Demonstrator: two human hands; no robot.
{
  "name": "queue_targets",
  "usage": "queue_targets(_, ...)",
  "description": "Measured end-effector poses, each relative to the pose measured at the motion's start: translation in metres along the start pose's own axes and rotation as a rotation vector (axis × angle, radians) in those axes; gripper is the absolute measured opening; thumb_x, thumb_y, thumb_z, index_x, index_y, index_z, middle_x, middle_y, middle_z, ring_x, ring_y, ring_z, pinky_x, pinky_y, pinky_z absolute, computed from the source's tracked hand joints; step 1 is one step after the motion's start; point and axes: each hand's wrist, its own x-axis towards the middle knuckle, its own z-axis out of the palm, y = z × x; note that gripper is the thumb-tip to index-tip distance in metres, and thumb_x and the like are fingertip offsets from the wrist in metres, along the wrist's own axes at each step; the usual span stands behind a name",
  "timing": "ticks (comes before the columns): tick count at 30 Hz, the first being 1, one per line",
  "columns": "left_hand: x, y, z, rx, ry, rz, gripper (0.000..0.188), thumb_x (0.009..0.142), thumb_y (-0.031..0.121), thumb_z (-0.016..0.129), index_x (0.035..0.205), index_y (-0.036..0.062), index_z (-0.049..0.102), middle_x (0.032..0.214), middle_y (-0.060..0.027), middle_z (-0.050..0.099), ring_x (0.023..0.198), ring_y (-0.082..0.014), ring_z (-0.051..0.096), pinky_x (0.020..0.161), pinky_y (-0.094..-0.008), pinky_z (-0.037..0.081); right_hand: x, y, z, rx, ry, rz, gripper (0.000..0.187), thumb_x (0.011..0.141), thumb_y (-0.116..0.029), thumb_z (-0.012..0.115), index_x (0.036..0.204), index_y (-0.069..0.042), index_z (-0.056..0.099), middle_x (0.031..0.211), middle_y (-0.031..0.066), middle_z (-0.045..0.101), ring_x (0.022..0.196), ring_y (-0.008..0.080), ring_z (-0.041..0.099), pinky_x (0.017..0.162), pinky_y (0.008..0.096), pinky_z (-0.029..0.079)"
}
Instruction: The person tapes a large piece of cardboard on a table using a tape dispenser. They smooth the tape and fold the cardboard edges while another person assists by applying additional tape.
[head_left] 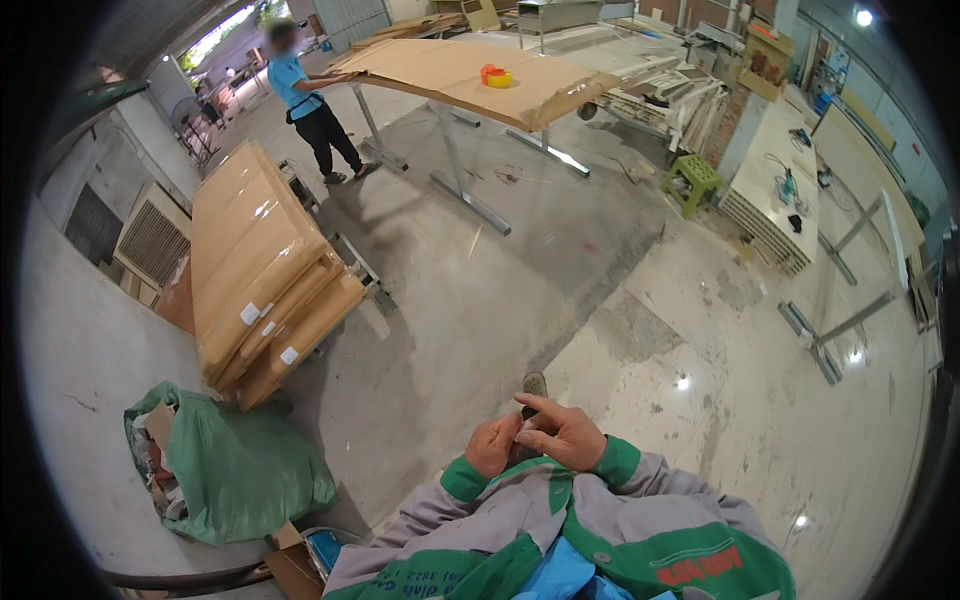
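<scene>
My left hand (491,446) and my right hand (563,434) meet in front of my body, low in the view. The left fingers are curled into a closed grip. My right hand is pressed against it, its index finger bent over the top and its thumb toward the left hand. A small dark thing (528,412) shows between the fingertips, too small to name. Below the hands are my grey and green jacket sleeves. One shoe tip (535,382) is visible just beyond the hands on the floor.
Ahead, a person (303,95) touches a brown-covered table (430,62) bearing red and yellow tape rolls (497,77). Wrapped panels (250,230) lean at left above a green sack (245,465). Right: a green stool (691,184), stacked boards (765,200) and a metal stand (825,345).
</scene>
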Motion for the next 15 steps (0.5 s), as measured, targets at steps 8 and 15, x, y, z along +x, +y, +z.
queue_targets(8,0.283,0.08,-0.06,0.035,-0.22,-0.024,0.056,0.112,0.047,0.039,0.091,0.0046,0.069,0.07,-0.004,0.061,0.066,-0.0146,0.058,0.067,-0.0307,0.05,0.173,-0.003,-0.207,0.04,0.153,0.111,0.06,0.1,-0.015,0.069,0.153,0.001,0.045,0.094,0.0049,0.074,0.08,0.0084,0.063,0.073,0.0272,0.053)
queue_targets(15,0.559,0.142,-0.103,0.307,-0.084,0.01,0.078,0.101,0.054,0.061,0.151,-0.002,0.042,0.139,-0.0243,0.059,0.12,-0.0317,0.063,0.104,-0.0406,0.049,0.259,0.04,-0.368,0.195,0.65,0.179,0.054,0.102,-0.017,0.067,0.15,0.001,0.049,0.088,0.0028,0.07,0.074,0.0065,0.061,0.07,0.023,0.051)
